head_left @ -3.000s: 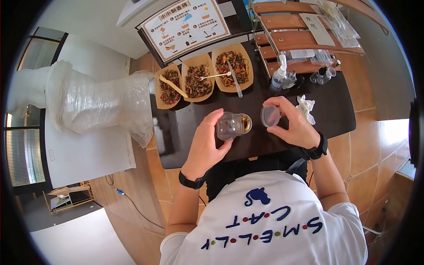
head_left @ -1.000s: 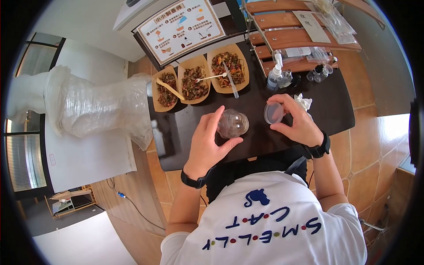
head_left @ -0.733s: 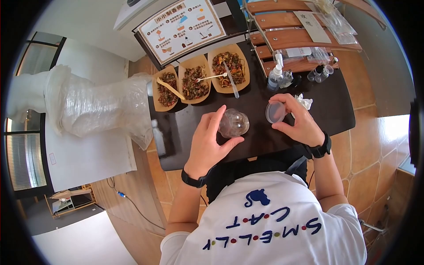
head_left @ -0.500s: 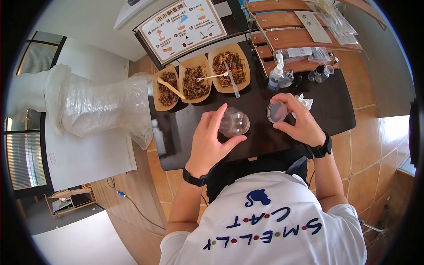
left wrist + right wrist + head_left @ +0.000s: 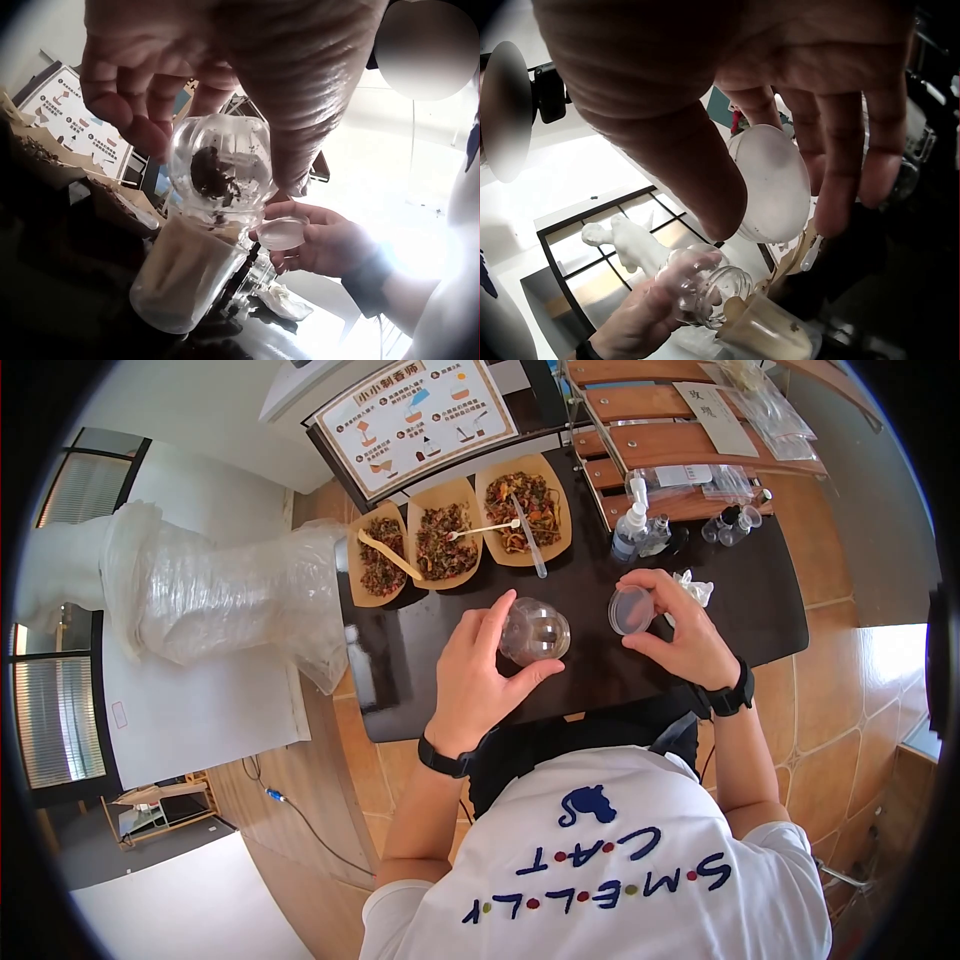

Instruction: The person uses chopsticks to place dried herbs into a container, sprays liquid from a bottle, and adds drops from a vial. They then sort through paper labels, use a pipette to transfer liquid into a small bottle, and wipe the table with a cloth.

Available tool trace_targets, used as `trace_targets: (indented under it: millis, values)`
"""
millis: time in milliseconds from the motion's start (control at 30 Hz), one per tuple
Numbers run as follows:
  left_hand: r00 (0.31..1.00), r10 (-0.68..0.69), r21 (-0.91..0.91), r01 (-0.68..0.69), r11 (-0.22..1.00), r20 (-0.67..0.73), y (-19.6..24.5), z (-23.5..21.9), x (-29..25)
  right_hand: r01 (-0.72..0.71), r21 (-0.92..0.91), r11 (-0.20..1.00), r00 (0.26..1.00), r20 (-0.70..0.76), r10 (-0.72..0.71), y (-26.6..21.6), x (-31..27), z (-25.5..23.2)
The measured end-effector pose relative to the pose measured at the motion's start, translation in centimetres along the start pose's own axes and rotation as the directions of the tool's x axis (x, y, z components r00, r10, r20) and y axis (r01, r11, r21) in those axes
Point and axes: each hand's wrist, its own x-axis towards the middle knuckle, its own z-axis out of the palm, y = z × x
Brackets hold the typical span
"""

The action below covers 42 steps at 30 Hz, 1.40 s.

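My left hand [image 5: 475, 682] grips a clear rounded jar [image 5: 532, 632] between fingers and thumb. In the left wrist view the jar [image 5: 225, 161] is tipped mouth-down over a clear plastic cup [image 5: 187, 281] with beige contents. Dark crumbs cling to the inside of the jar. From above, the jar hides most of the cup. To the right, my right hand [image 5: 690, 635] pinches a round translucent lid [image 5: 632, 610] by its edge, apart from the jar. The right wrist view shows the lid [image 5: 774, 184] between thumb and fingers, and the jar's mouth [image 5: 729, 289] at the cup's rim.
Several paper trays of dried plant bits, including the right one [image 5: 566, 525], line the back; a wooden stick [image 5: 392, 555] and slim plastic tools lie across them. Behind my right hand stand a pump bottle [image 5: 630, 538] and small bottles [image 5: 738, 528]. A crumpled tissue [image 5: 698, 592] lies nearby.
Three seconds ago the jar lay more sideways, with an opening holding orange-brown bits showing at its right; since then its base has turned up, covering that opening. The right hand with the lid shifted slightly.
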Motion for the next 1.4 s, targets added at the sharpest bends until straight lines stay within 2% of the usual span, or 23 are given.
trace_targets:
  millis: [700, 867, 1400]
  values:
    - [0.998, 0.03, 0.04, -0.028, 0.999, -0.053, 0.3, 0.3, 0.2, 0.056, -0.043, 0.998, 0.998, -0.006, -0.056, 0.2, 0.1, 0.4]
    - [0.998, 0.038, 0.026, -0.037, 0.999, -0.041, 0.7, 0.5, 0.2, 0.042, 0.009, 0.999, 0.999, -0.007, -0.042, 0.7, 0.0, 0.6]
    - [0.999, 0.019, 0.0, -0.019, 1.0, -0.043, 1.3, 1.0, -0.4, 0.022, 0.014, 1.0, 1.0, -0.004, -0.022, 0.9, -0.5, 0.9]
